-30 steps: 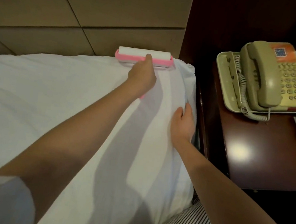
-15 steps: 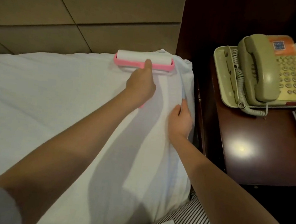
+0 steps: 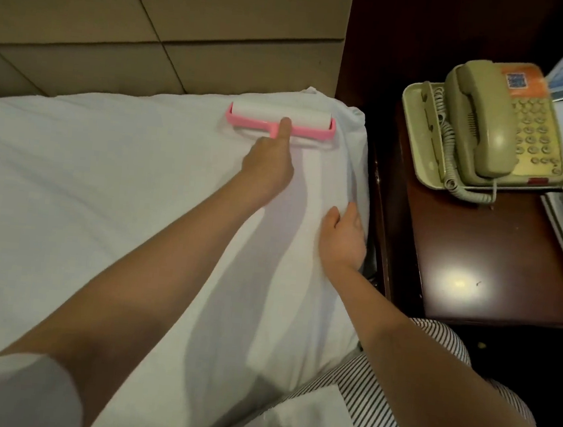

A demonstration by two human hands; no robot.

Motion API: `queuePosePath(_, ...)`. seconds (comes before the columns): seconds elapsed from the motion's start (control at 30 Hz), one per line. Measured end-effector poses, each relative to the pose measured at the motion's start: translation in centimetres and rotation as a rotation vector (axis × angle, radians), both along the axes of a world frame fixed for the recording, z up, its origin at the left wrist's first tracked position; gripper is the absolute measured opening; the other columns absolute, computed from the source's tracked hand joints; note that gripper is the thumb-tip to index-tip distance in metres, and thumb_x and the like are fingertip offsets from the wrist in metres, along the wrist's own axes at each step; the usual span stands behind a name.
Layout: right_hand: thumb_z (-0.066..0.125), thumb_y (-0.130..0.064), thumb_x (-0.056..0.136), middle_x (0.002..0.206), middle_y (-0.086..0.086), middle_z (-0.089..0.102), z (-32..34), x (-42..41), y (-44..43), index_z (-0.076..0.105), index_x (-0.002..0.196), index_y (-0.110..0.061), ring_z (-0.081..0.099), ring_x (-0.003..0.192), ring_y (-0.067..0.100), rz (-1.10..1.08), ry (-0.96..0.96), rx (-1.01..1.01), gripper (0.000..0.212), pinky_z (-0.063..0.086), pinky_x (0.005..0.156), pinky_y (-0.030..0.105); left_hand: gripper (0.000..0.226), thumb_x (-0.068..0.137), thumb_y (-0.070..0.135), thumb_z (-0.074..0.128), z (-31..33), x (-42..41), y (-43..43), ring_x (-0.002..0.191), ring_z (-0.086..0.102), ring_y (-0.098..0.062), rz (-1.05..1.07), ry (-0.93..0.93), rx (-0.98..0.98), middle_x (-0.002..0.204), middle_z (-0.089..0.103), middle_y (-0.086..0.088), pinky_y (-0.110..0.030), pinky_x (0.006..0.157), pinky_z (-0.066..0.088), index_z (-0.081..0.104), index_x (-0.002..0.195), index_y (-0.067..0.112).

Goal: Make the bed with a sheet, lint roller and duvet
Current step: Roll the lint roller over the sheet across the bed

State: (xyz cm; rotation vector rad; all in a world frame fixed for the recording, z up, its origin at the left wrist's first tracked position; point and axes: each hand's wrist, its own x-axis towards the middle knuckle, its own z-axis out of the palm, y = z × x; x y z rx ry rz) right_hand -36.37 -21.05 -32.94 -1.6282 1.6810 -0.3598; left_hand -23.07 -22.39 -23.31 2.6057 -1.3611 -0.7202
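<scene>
- The lint roller [image 3: 302, 120] lies on the white sheet [image 3: 104, 179] at the far right corner of the bed [image 3: 62, 261], toward 12 o'clock in the view, just short of the padded headboard [image 3: 153, 29].
- Its white roll and pink frame run crosswise, from 9 to 3 o'clock. The handle points back toward 6 o'clock and is almost wholly hidden under the hand that has it.
- The left hand [image 3: 269, 167] grips that handle with its fingers curled round it. The index finger [image 3: 284, 127] is stretched straight along the handle, its tip on the pink frame. The roller sits at 12 o'clock from this hand, in line with the forearm.
- The right hand [image 3: 343, 240] is spread flat on the sheet near the bed's right edge, at about 5 o'clock from the roller. Its fingers are straight and point toward 12, with the thumb out to the left. It holds nothing and looks to be pinning the cloth taut.
- Judged from this, the step in hand is rolling the sheet clean. The stroke has to run along the 12-to-6 line, square to the roll's long axis.
- With the roller at the head end, a pull toward 6 o'clock seems the likely move, passing just left of the right hand.
- The left hand does the work; the right is near the roller but apart from it.
- At 3 o'clock of the bed stands a dark bedside worktop [image 3: 475, 259] carrying a beige telephone [image 3: 487, 130].
</scene>
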Motion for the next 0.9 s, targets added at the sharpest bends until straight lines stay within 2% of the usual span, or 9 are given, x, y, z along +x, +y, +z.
queuePosePath(0.1,0.030,-0.029,0.101,0.150,0.010,0.033,0.2,-1.1,1.6,0.024,0.146,-0.009,0.037,0.132,0.031,-0.013,0.024,0.012,0.050,0.033,0.100,0.039,0.063,0.096,0.012,0.031,1.5,0.2,3.8,0.068,0.050,-0.023,-0.015,0.003,-0.013,0.107,0.053,-0.013,-0.030,0.054,0.035,0.003,0.149,0.033)
queuePosePath(0.2,0.034,-0.026,0.100,0.147,0.013,0.036,0.7,-0.8,2.5,0.028,0.144,-0.006,0.036,0.132,0.030,0.023,0.151,-0.156,0.049,0.022,0.106,0.036,0.056,0.099,0.020,0.032,2.8,0.2,11.8,0.088,0.056,-0.031,-0.012,-0.138,-0.016,0.108,0.056,-0.015,-0.031,0.064,0.037,0.009,0.150,0.028)
queuePosePath(0.3,0.032,-0.022,0.101,0.152,0.011,0.029,1.6,0.7,3.3,0.028,0.145,-0.008,0.026,0.139,0.025,0.140,0.191,-0.291,0.047,0.012,0.112,0.033,0.054,0.100,0.022,0.029,3.0,-0.3,17.9,0.099,0.057,-0.031,-0.034,-0.150,0.155,0.113,0.057,-0.014,-0.033,0.072,0.039,0.009,0.150,0.026)
queuePosePath(0.47,0.026,-0.024,0.102,0.158,0.007,0.011,1.3,1.0,7.1,0.015,0.150,-0.014,0.009,0.145,0.022,0.259,0.264,-0.226,0.051,0.003,0.115,0.035,0.055,0.098,0.016,0.030,3.0,1.6,14.3,0.118,0.049,-0.034,-0.053,-0.123,0.147,0.137,0.045,-0.018,-0.034,0.085,0.040,0.012,0.150,0.022)
queuePosePath(0.5,0.024,-0.026,0.102,0.159,0.005,0.009,1.0,0.5,7.8,0.012,0.151,-0.016,0.007,0.146,0.021,0.267,0.262,-0.216,0.051,0.001,0.116,0.034,0.055,0.098,0.014,0.030,2.7,2.4,12.4,0.118,0.049,-0.034,-0.042,-0.106,0.121,0.137,0.045,-0.018,-0.034,0.083,0.041,0.012,0.150,0.022)
queuePosePath(0.6,0.019,-0.030,0.102,0.159,0.002,0.006,0.7,-0.9,8.7,0.008,0.151,-0.019,0.002,0.146,0.018,0.320,0.229,-0.218,0.051,-0.003,0.116,0.031,0.059,0.095,0.009,0.030,1.8,3.7,8.0,0.107,0.054,-0.036,-0.011,-0.039,0.036,0.127,0.050,-0.019,-0.033,0.069,0.037,0.009,0.150,0.021)
queuePosePath(0.67,0.019,-0.031,0.102,0.159,0.002,0.005,0.4,-1.4,8.6,0.008,0.151,-0.020,0.001,0.146,0.017,0.360,0.214,-0.216,0.051,-0.005,0.116,0.030,0.059,0.096,0.011,0.030,1.6,2.8,8.0,0.107,0.053,-0.036,-0.009,-0.036,0.014,0.126,0.049,-0.019,-0.034,0.069,0.038,0.007,0.150,0.021)
queuePosePath(0.77,0.018,-0.035,0.101,0.159,0.001,0.006,0.2,-1.7,8.6,0.010,0.151,-0.020,0.001,0.146,0.016,0.361,0.203,-0.224,0.053,-0.005,0.115,0.028,0.058,0.097,0.013,0.031,1.6,0.5,13.9,0.110,0.052,-0.035,-0.048,-0.056,0.071,0.126,0.048,-0.021,-0.033,0.074,0.038,0.006,0.149,0.021)
queuePosePath(0.9,0.011,-0.038,0.089,0.158,0.002,0.010,0.3,-1.4,9.1,0.014,0.151,-0.019,0.004,0.146,0.018,0.331,0.211,-0.263,0.065,-0.003,0.116,0.029,0.058,0.099,0.015,0.028,2.4,-1.6,22.4,0.083,0.051,-0.031,-0.121,-0.009,0.206,0.117,0.051,-0.017,-0.031,0.063,0.035,0.000,0.149,0.024)
